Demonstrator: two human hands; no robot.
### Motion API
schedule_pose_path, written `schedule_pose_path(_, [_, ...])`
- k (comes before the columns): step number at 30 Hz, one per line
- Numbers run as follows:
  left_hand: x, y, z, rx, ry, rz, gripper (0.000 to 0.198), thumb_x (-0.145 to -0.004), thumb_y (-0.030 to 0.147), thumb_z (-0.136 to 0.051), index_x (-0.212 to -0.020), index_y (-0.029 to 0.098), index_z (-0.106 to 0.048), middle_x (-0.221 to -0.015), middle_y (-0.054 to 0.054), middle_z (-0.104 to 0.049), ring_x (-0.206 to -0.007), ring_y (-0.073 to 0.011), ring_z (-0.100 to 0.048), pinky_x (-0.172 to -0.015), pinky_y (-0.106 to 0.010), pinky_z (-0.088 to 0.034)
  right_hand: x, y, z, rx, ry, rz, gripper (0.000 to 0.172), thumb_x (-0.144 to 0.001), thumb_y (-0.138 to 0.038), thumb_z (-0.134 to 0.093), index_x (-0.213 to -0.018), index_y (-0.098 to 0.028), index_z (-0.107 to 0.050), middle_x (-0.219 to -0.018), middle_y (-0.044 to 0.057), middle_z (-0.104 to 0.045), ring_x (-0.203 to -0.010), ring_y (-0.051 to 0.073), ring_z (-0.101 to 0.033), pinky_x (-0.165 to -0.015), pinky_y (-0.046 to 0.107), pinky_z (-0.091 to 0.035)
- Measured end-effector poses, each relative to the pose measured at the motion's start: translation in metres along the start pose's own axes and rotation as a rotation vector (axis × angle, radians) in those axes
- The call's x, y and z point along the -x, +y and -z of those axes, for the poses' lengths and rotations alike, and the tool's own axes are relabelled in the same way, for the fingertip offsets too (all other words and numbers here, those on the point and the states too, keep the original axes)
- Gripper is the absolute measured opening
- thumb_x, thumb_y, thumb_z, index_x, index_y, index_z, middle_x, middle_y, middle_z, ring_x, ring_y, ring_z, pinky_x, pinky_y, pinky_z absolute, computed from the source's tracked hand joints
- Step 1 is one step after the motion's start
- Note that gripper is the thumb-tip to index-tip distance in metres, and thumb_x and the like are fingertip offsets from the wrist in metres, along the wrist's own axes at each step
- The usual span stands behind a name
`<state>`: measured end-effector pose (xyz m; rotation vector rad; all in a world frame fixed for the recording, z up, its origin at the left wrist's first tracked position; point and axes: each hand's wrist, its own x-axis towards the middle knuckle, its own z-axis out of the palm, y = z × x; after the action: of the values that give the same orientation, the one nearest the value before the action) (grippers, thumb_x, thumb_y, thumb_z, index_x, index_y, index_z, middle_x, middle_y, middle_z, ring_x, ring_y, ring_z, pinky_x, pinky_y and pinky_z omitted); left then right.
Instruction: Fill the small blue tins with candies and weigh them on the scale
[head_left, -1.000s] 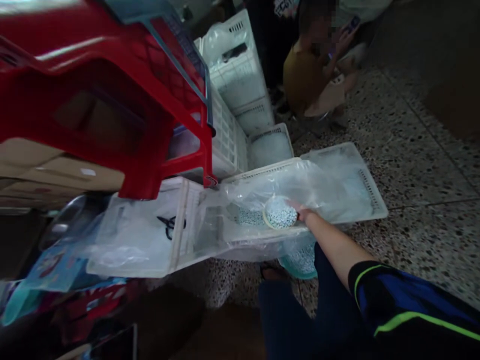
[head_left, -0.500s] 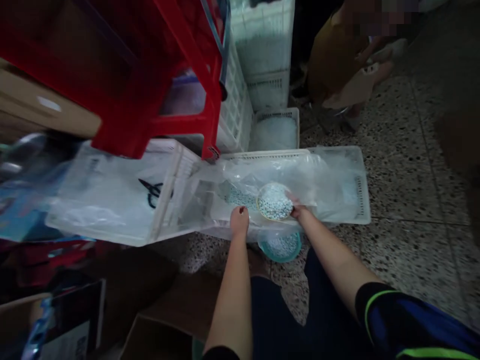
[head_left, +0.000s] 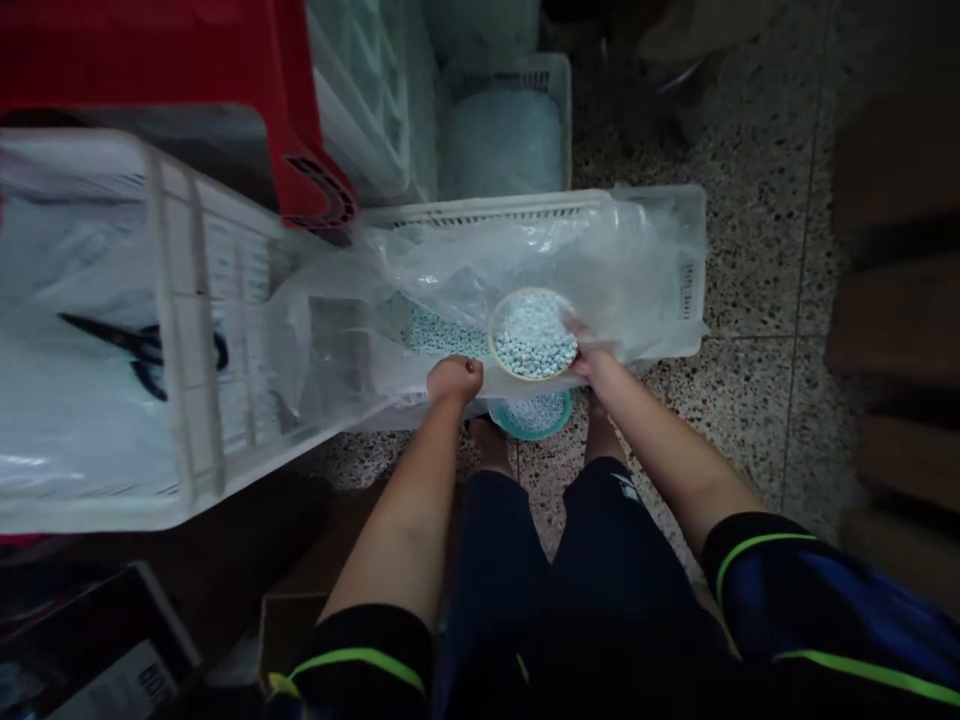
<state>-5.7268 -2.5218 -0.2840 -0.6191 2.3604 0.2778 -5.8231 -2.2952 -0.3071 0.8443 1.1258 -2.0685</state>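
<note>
My right hand grips the rim of a round, pale yellow-edged bowl heaped with small pale blue-white beads. The bowl is held level above a long white crate lined with a clear plastic bag. To its left my left hand is closed in a fist on the near edge of the bag. More beads lie inside the bag, partly under its folds. Below the bowl, by my feet, a turquoise basin also contains beads; the bowl and crate partly cover it.
At left, black-handled scissors lie on plastic in another white crate. A red plastic stool stands behind it. A further crate holds a filled bag. Cardboard boxes line the right, on speckled floor tiles.
The view has swung downward and closer, so crates and stool sit higher and farther left. Both hands keep their holds; the bowl stays over the crate.
</note>
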Motion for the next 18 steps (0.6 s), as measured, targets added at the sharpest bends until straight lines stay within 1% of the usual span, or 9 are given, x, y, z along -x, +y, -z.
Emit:
schedule_pose_path(2, [-0.002, 0.002, 0.003, -0.041, -0.027, -0.021, 0.051, -0.1, 0.043, -0.037, -0.11, 0.019, -0.081, -0.119, -0.017, -0.076, -0.113, -0.0323, -0.07, -0.084, -0.035, -0.052, 0.022, -0.001, -0.002, -0.045, 0.03, -0.008, 0.02, -0.087, -0.035, -0.071, -0.099, -0.02, -0.068, -0.086, 0.002, -0.077, -0.102, 0.022, -0.075, -0.102, 0.042, -0.061])
schedule_pose_path(5, [-0.005, 0.007, 0.01, -0.083, -0.054, -0.037, 0.05, -0.099, 0.041, -0.039, -0.105, 0.019, -0.083, -0.114, -0.018, -0.077, -0.105, -0.0335, -0.073, -0.078, -0.035, -0.052, 0.063, -0.002, -0.002, -0.087, 0.027, 0.014, 0.03, -0.085, -0.041, -0.071, -0.106, -0.02, -0.067, -0.093, 0.005, -0.078, -0.112, 0.025, -0.073, -0.106, 0.047, -0.059])
schedule_pose_path(7, [-0.005, 0.01, 0.013, -0.094, -0.05, -0.044, 0.049, -0.098, 0.039, -0.039, -0.105, 0.019, -0.083, -0.114, -0.019, -0.077, -0.103, -0.0337, -0.073, -0.077, -0.036, -0.052, 0.092, -0.002, 0.004, -0.082, 0.001, 0.045, 0.039, -0.083, -0.047, -0.072, -0.112, -0.021, -0.066, -0.099, 0.006, -0.078, -0.12, 0.027, -0.07, -0.107, 0.049, -0.058])
schedule_pose_path(9, [-0.003, 0.012, 0.015, -0.094, -0.029, -0.046, 0.048, -0.098, 0.037, -0.038, -0.108, 0.019, -0.083, -0.116, -0.018, -0.077, -0.104, -0.0336, -0.073, -0.077, -0.036, -0.052, 0.12, 0.0, 0.017, -0.052, -0.006, 0.066, 0.049, -0.08, -0.054, -0.074, -0.118, -0.024, -0.065, -0.104, 0.007, -0.077, -0.126, 0.028, -0.067, -0.108, 0.051, -0.057])
schedule_pose_path(12, [0.001, 0.016, 0.012, -0.086, 0.012, -0.035, 0.048, -0.098, 0.035, -0.038, -0.11, 0.018, -0.082, -0.119, -0.019, -0.076, -0.109, -0.0347, -0.071, -0.08, -0.036, -0.051, 0.159, 0.012, 0.048, -0.005, 0.035, 0.074, 0.06, -0.074, -0.06, -0.079, -0.123, -0.027, -0.065, -0.116, 0.008, -0.076, -0.132, 0.03, -0.063, -0.109, 0.052, -0.057])
schedule_pose_path(14, [0.002, 0.017, 0.008, -0.082, 0.033, -0.024, 0.048, -0.098, 0.035, -0.039, -0.11, 0.017, -0.081, -0.119, -0.02, -0.075, -0.11, -0.036, -0.07, -0.082, -0.038, -0.051, 0.18, 0.029, 0.076, -0.004, 0.044, 0.082, 0.065, -0.071, -0.058, -0.083, -0.126, -0.028, -0.064, -0.128, 0.007, -0.072, -0.136, 0.03, -0.061, -0.112, 0.051, -0.055])
schedule_pose_path(16, [0.001, 0.017, 0.004, -0.078, 0.052, -0.012, 0.048, -0.098, 0.036, -0.039, -0.111, 0.017, -0.081, -0.119, -0.02, -0.075, -0.111, -0.0362, -0.069, -0.084, -0.039, -0.051, 0.194, 0.053, 0.108, -0.021, 0.055, 0.071, 0.066, -0.071, -0.054, -0.085, -0.128, -0.028, -0.064, -0.138, 0.007, -0.068, -0.139, 0.03, -0.059, -0.114, 0.049, -0.054])
schedule_pose_path(18, [-0.002, 0.018, -0.001, -0.074, 0.069, 0.003, 0.049, -0.099, 0.039, -0.038, -0.11, 0.017, -0.08, -0.117, -0.019, -0.075, -0.11, -0.0358, -0.068, -0.086, -0.04, -0.051, 0.199, 0.084, 0.141, -0.024, 0.099, 0.021, 0.067, -0.071, -0.052, -0.085, -0.13, -0.027, -0.062, -0.142, 0.007, -0.066, -0.137, 0.029, -0.061, -0.112, 0.048, -0.055])
